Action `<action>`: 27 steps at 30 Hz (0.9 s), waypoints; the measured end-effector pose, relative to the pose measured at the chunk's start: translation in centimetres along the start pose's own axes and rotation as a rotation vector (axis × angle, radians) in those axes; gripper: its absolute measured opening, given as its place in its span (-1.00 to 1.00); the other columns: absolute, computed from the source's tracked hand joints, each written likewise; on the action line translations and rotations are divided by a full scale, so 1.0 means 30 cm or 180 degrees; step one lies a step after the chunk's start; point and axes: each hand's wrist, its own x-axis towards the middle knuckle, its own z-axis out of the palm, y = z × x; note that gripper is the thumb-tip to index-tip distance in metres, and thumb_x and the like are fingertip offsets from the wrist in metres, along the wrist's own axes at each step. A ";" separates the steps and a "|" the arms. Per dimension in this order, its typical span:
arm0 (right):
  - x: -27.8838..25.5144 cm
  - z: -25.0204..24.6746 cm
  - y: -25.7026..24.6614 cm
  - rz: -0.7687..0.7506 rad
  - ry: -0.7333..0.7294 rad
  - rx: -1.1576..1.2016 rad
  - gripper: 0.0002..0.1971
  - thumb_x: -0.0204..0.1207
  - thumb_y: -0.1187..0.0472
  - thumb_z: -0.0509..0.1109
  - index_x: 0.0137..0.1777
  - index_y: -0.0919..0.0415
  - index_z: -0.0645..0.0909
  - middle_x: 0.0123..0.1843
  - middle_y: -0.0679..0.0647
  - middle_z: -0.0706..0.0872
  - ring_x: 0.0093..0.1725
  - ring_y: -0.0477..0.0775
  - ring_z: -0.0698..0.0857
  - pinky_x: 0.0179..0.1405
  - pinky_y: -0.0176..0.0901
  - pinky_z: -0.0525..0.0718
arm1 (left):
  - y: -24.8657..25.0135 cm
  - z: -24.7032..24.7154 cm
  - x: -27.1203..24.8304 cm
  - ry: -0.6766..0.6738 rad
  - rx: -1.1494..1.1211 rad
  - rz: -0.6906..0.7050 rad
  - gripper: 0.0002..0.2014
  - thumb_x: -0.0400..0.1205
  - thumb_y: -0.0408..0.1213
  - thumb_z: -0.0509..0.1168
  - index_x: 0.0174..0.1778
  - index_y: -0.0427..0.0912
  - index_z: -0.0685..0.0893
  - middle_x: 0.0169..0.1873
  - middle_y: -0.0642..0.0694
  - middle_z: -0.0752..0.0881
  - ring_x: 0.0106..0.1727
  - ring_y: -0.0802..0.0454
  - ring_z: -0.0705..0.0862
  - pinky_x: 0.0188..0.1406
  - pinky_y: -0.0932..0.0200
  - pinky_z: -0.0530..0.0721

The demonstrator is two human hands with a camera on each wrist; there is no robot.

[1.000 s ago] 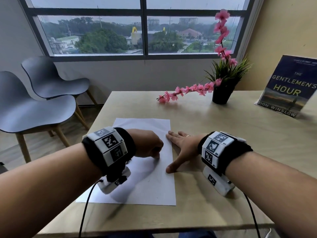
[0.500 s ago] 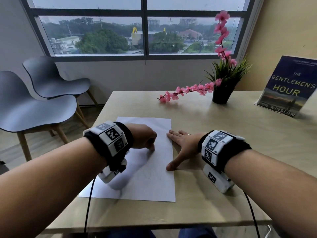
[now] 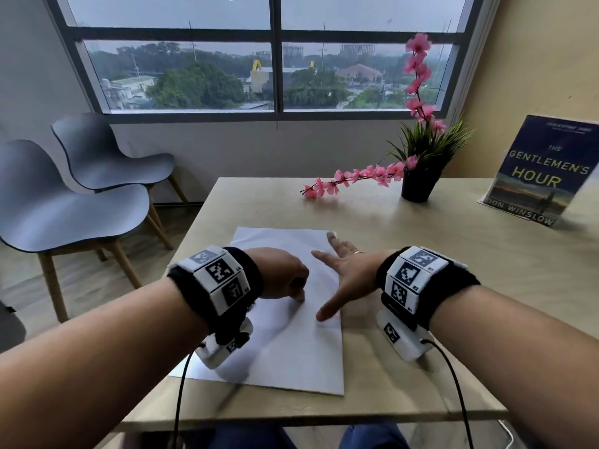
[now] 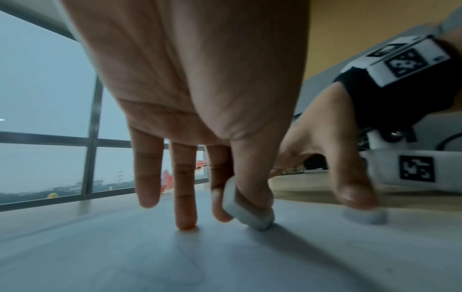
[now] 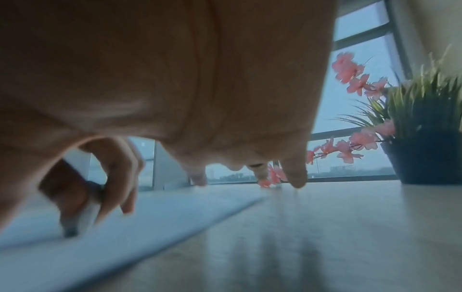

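A white sheet of paper (image 3: 285, 351) lies on the wooden table (image 3: 437, 286) in front of me. My left hand (image 3: 285, 280) pinches a small white eraser (image 4: 243, 209) between thumb and forefinger, its lower corner pressed on the paper (image 4: 225, 256); the other fingers point down. In the head view the eraser is hidden by the hand. My right hand (image 3: 343, 273) lies flat with spread, straight fingers on the paper's right edge, thumb tip (image 4: 357, 199) pressing the sheet. Faint pencil marks show on the paper.
A black pot of green grass with pink blossom sprays (image 3: 418, 176) stands at the back right, one spray lying on the table. A book (image 3: 538, 176) leans upright at the far right. Two grey chairs (image 3: 64, 205) stand left of the table, below a window.
My left hand has moved back and forth across the paper with the eraser. The right hand has shifted slightly left, further onto the sheet's edge.
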 end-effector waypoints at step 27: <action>0.025 0.043 -0.007 -0.0117 -0.0196 -0.0197 0.29 0.17 -0.47 0.48 0.68 -0.20 -0.34 0.71 -0.19 -0.36 0.70 -0.08 -0.28 0.68 0.22 -0.10 | 0.022 -0.015 0.013 -0.0057 -0.0015 0.0072 -0.74 0.67 -0.05 0.23 0.13 -0.13 0.63 0.14 -0.09 0.66 0.13 -0.10 0.63 -0.05 0.12 0.51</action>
